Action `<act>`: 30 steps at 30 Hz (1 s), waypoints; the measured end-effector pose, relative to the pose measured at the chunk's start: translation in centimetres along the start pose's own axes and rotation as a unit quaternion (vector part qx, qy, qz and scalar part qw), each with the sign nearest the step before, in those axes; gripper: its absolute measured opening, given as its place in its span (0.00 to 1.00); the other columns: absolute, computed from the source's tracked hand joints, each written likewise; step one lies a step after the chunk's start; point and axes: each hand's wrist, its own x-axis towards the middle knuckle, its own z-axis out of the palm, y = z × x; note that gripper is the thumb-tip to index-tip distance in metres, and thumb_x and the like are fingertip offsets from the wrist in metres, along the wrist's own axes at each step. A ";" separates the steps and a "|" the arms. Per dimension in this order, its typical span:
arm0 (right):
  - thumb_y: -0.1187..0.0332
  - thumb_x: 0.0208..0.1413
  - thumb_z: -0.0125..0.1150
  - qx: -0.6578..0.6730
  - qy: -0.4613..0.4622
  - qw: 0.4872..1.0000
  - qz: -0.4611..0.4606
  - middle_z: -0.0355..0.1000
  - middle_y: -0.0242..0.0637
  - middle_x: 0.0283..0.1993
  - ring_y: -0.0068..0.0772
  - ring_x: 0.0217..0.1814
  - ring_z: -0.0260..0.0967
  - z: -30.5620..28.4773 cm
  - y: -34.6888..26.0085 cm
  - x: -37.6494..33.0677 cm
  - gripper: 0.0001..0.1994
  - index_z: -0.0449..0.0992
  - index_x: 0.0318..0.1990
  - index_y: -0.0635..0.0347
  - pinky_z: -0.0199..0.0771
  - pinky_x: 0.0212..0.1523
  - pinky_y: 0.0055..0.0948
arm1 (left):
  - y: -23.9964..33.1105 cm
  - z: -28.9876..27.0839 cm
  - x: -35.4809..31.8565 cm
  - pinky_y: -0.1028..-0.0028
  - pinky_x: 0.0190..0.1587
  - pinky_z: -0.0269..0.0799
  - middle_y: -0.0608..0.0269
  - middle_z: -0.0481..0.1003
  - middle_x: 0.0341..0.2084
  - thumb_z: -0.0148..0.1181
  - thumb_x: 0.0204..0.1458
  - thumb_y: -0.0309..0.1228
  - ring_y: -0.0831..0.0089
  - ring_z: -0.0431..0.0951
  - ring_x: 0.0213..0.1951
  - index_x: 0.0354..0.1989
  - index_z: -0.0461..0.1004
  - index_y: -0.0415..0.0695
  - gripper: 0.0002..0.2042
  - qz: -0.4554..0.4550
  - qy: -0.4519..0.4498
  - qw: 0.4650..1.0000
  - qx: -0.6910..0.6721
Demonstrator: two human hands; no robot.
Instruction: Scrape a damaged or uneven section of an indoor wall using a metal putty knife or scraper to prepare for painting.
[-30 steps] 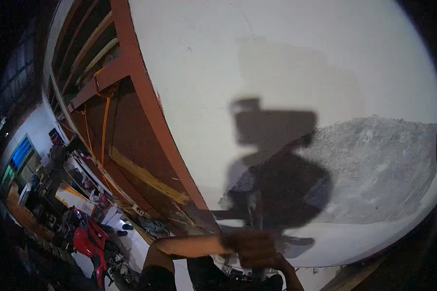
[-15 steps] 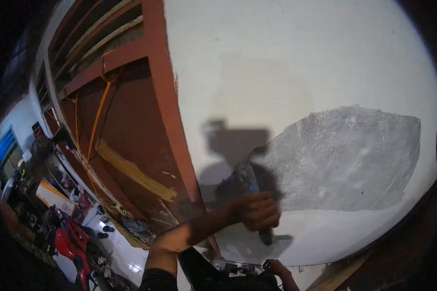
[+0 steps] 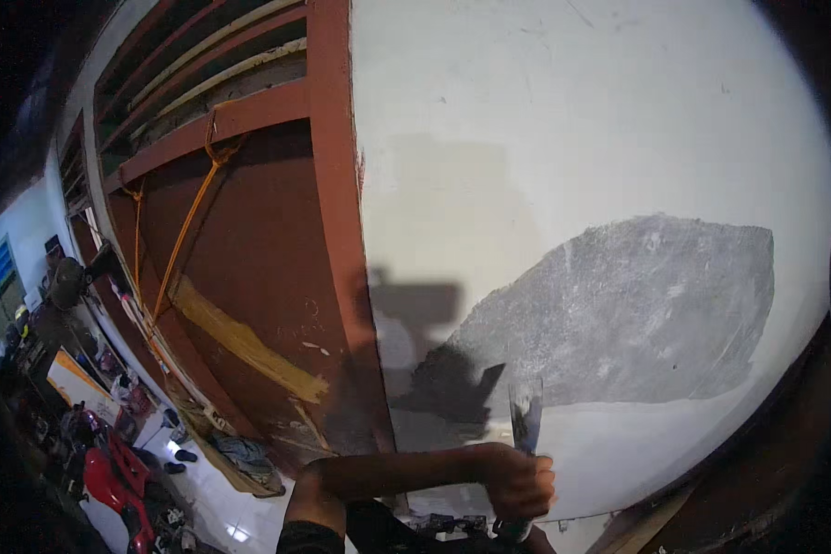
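A putty knife (image 3: 526,415) stands blade up in my left hand (image 3: 517,482), whose fingers are closed around its handle. Behind it is the white wall (image 3: 452,203) with a large grey rough patch (image 3: 637,314). In the picture the blade's tip overlaps the lower edge of this patch; whether it touches the wall I cannot tell. My left forearm crosses the lower middle from the left. Low behind the left fist, only a small part of my right arm or hand (image 3: 539,539) shows, and its fingers are hidden.
Left of the wall is a brown door (image 3: 249,212) in a reddish frame, with orange cords (image 3: 186,231) hanging on it. Bundled cloth (image 3: 249,457) lies at its foot. A red motorcycle (image 3: 111,480) stands on the white tiled floor (image 3: 222,508) at the lower left.
My left hand has moved down and slightly right with the putty knife, whose blade now shows clearly. My right hand has dropped mostly out of sight. The view has shifted slightly.
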 end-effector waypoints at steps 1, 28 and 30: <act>0.60 0.42 0.56 0.002 0.005 1.000 0.011 0.73 0.43 0.32 0.42 0.36 0.70 -0.2 0.1 -0.4 0.14 0.74 0.34 0.57 0.69 0.39 0.36 | -1.5 1.3 -0.8 0.73 0.23 0.59 0.68 0.60 0.12 0.52 0.36 0.30 0.72 0.64 0.17 0.15 0.61 0.47 0.06 0.083 0.173 0.975 0.115; 0.59 0.39 0.56 0.081 -0.031 0.986 0.142 0.72 0.44 0.35 0.44 0.38 0.69 1.5 -0.4 -0.9 0.15 0.74 0.34 0.57 0.68 0.41 0.38 | -2.7 -3.3 -1.2 0.78 0.15 0.53 0.70 0.54 0.08 0.54 0.27 0.28 0.79 0.59 0.12 0.09 0.56 0.46 0.11 0.037 0.481 0.830 0.278; 0.59 0.39 0.56 0.082 -0.033 0.985 0.147 0.72 0.44 0.35 0.44 0.38 0.69 1.5 -0.5 -0.8 0.15 0.74 0.34 0.57 0.68 0.40 0.38 | -4.1 -4.4 -3.1 0.78 0.16 0.54 0.70 0.54 0.08 0.54 0.28 0.27 0.78 0.60 0.13 0.09 0.57 0.46 0.10 0.014 0.443 0.821 0.360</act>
